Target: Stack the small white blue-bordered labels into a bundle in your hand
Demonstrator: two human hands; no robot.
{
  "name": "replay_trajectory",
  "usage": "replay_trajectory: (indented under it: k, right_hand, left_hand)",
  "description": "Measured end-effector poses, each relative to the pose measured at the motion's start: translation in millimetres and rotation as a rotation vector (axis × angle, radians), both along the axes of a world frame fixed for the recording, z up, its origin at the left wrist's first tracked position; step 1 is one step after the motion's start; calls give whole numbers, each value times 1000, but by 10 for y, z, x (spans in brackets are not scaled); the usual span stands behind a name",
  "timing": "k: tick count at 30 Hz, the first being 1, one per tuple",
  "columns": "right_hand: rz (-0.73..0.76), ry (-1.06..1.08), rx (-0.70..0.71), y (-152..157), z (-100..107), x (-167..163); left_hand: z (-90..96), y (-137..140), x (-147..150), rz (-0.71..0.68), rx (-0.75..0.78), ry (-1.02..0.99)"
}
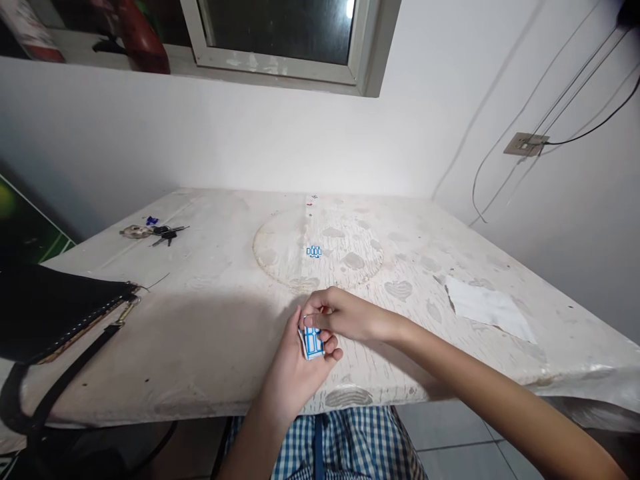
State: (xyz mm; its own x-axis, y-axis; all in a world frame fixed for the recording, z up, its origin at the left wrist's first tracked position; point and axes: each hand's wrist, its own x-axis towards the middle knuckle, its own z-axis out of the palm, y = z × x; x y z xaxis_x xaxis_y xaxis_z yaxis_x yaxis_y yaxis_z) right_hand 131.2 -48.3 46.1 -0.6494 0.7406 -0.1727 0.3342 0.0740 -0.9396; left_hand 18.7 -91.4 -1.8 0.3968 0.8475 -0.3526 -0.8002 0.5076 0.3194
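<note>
My left hand (299, 373) is palm up near the table's front edge, its fingers curled round a small white block with blue lines (313, 342). It looks like a little stack of cards or a packet; I cannot tell which. From the right, my right hand (337, 313) bends over its top end, thumb and fingers pinching there. The fingers hide that upper end. Beyond the hands, a small blue-and-white piece or print (314, 251) shows on the tablecloth, too small to make out.
The pale tablecloth (210, 333) is patterned. Keys (167, 233) lie at the back left, a black bag (60, 310) with a strap at the left edge. A white paper piece (487, 307) lies on the right. A window (280, 33) and wall socket (526, 144) are behind.
</note>
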Motion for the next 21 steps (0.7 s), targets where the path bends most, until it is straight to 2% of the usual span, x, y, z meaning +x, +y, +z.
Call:
replay_trajectory:
  k: [6, 11, 14, 21]
  right_hand:
    - [-19, -50, 47, -43, -100, -55]
    - [-224, -61, 338, 30, -71, -1]
    - [-367, -123, 489, 287, -102, 100]
    - [-609, -369, 611, 1157, -413, 251]
  left_hand:
    - [-79, -10, 10, 25, 14, -39]
    - [-117, -15, -17, -28, 52, -80]
    - [-120, -30, -49, -72, 83, -92]
    - [-124, -56, -115, -131, 129, -94]
